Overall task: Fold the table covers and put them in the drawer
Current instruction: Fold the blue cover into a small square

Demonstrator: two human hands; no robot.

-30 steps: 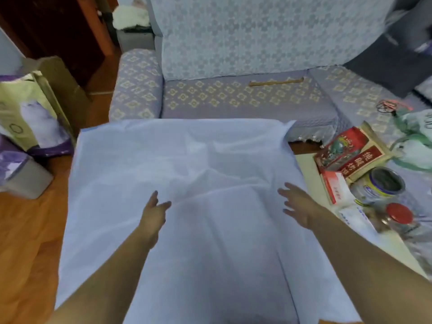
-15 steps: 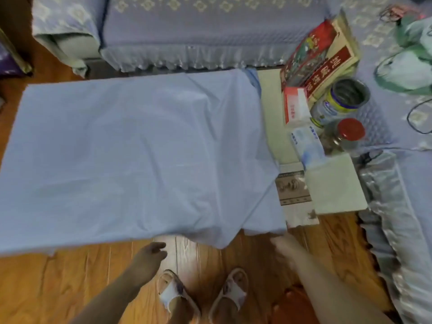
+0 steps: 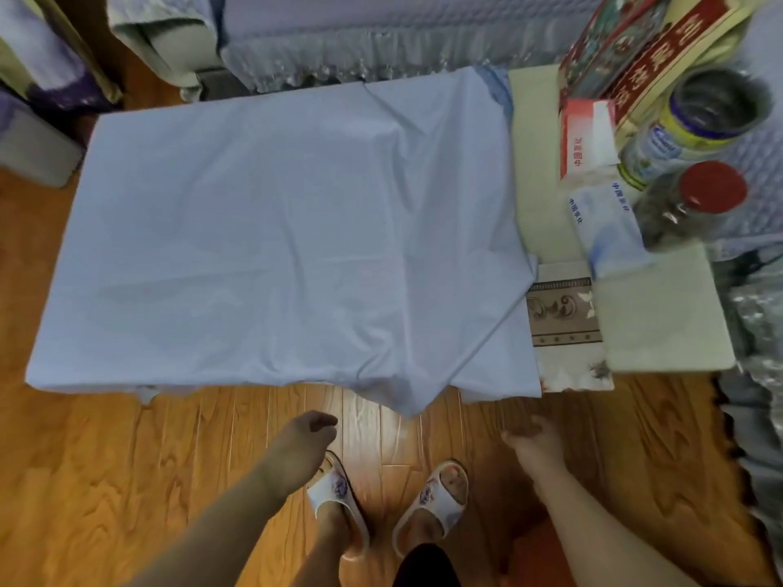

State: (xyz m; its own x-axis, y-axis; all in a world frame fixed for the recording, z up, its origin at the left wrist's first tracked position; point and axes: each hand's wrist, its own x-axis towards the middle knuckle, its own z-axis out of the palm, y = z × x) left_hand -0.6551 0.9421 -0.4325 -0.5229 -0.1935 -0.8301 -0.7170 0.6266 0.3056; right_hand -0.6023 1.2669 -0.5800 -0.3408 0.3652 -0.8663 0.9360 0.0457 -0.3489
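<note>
This is a home living room. A wooden plank floor (image 3: 127, 459) runs under a low table (image 3: 661, 315) draped with a pale blue table cover (image 3: 275, 230). Beyond it stands a sofa (image 3: 381, 27) in quilted, frilled covers. At the table's right end sit household packets, a tin (image 3: 695, 120) and a red-lidded jar (image 3: 695, 205). House slippers (image 3: 432, 502) are on the person's feet.

Both bare forearms are extended forward and down. The left hand (image 3: 307, 434) is held with fingers loosely curled, nothing grasped. The right hand (image 3: 531, 438) (blurred) is held similarly low, its fingers relaxed and empty.
</note>
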